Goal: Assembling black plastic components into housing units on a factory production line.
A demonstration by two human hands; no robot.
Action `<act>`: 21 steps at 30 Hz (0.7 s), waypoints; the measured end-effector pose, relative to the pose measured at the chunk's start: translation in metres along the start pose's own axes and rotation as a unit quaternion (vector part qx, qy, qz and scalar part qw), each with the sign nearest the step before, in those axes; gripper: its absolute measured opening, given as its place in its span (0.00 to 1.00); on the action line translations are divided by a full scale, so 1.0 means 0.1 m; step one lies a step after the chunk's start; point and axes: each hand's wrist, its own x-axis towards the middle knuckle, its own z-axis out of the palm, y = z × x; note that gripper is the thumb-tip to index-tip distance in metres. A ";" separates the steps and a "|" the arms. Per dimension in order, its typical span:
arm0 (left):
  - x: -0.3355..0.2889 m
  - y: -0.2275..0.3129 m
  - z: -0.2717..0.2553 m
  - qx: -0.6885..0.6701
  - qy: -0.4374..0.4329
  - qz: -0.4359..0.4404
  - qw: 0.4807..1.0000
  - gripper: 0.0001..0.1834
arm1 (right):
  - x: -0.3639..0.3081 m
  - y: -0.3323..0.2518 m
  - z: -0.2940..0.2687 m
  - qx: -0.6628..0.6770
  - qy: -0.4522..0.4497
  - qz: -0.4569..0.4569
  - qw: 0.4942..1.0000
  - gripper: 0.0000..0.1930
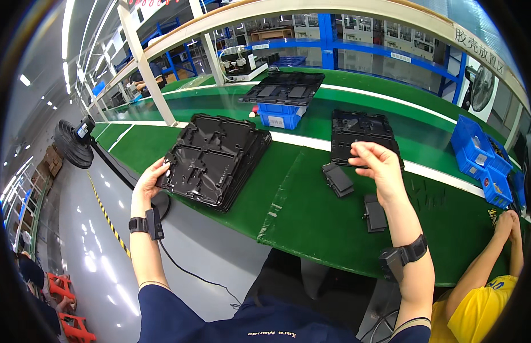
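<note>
At the near left edge of the green table lies a stack of black moulded plastic trays [211, 150], its upper trays skewed a little. My left hand [151, 178] grips the left edge of the top tray, thumb on the rim; the fingers beneath are partly hidden. Over the near edge of another black tray [357, 127], my right hand [377, 161] is raised with thumb and fingertips pinched together. Anything between those fingertips is too small to make out. Two dark rectangular cases [338, 180] lie on the table just below and left of the right hand, near my wrist.
Farther back, a black tray [285, 87] with dark flat parts rests on a blue bin [279, 116]. Blue bins [472, 143] stand at the far right, near a co-worker's hands [508, 224]. Small thin pieces [428, 197] lie scattered. A black fan [74, 143] stands left.
</note>
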 end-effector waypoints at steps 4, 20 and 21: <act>0.19 -0.01 0.13 -0.023 -0.002 -0.026 0.999 0.22 | -0.03 0.04 -0.02 -0.030 -0.019 0.023 0.999 0.11; -0.10 -0.08 0.93 0.596 -0.021 0.141 0.790 0.42 | -0.02 0.13 -0.01 -0.073 -0.064 0.029 0.995 0.12; -0.19 -0.08 1.08 0.594 -0.068 0.131 0.791 0.42 | -0.01 0.15 -0.01 -0.072 -0.066 0.033 0.995 0.12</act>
